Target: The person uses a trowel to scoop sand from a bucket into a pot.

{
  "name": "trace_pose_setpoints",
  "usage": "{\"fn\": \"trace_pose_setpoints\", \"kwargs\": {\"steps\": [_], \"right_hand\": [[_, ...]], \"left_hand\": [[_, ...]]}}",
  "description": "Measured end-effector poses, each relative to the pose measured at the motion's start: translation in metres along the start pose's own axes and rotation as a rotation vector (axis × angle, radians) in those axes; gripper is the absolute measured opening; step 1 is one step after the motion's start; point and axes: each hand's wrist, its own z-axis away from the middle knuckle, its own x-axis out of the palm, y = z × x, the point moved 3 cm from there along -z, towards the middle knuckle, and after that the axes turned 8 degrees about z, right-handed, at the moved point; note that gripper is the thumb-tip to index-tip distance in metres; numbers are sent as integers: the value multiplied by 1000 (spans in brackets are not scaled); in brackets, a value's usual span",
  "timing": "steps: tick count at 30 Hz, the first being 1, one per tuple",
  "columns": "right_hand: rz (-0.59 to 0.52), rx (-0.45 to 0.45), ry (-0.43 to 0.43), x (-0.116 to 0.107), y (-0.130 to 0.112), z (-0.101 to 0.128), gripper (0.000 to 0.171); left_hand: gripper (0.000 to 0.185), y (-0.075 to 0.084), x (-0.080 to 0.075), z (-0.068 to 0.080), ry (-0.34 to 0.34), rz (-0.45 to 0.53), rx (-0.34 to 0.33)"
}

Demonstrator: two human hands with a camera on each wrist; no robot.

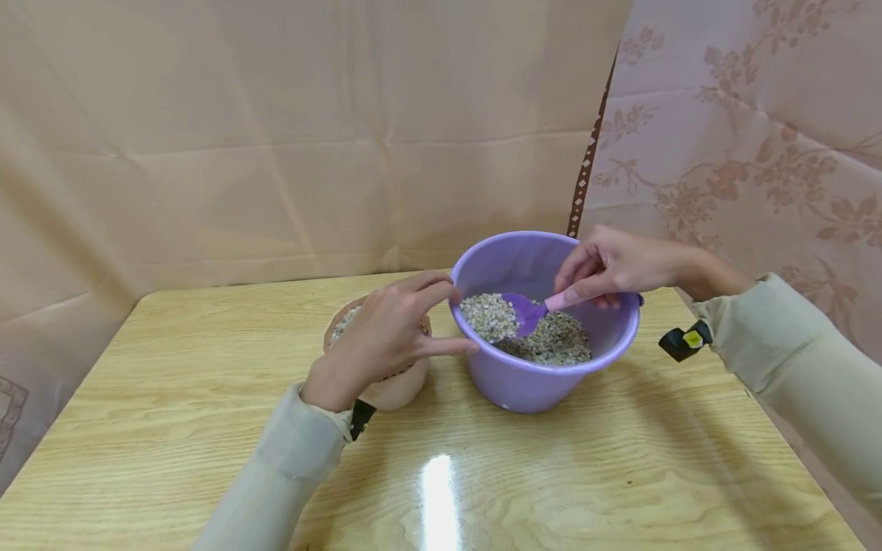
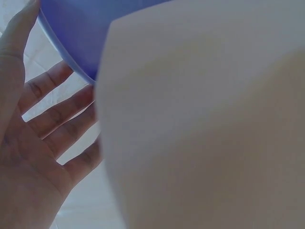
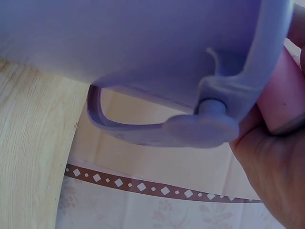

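My right hand (image 1: 613,264) grips the pink handle (image 1: 561,299) of a small purple shovel (image 1: 527,315) inside a lilac bucket (image 1: 530,386). Pale gravel (image 1: 489,317) is heaped on the shovel's blade, and more gravel (image 1: 558,340) lies in the bucket below. With fingers spread, my left hand (image 1: 386,325) touches the bucket's left rim with thumb and fingertips. Beneath this hand stands a beige pot (image 1: 400,390) holding similar gravel, partly hidden by the hand. In the left wrist view the pot's blurred wall (image 2: 205,133) covers the right side.
Both containers stand on a light wooden table (image 1: 227,398). The bucket's handle (image 3: 143,133) hangs behind it in the right wrist view. A beige curtain (image 1: 276,138) rises behind the table, with a floral cloth (image 1: 751,153) to the right.
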Motion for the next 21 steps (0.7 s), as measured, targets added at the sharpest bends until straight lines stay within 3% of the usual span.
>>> {"fn": "trace_pose_setpoints", "kwargs": {"steps": [21], "right_hand": [[-22, 11, 35, -2, 2, 6, 13]], "left_hand": [[49, -2, 0, 0, -11, 0, -17]]}}
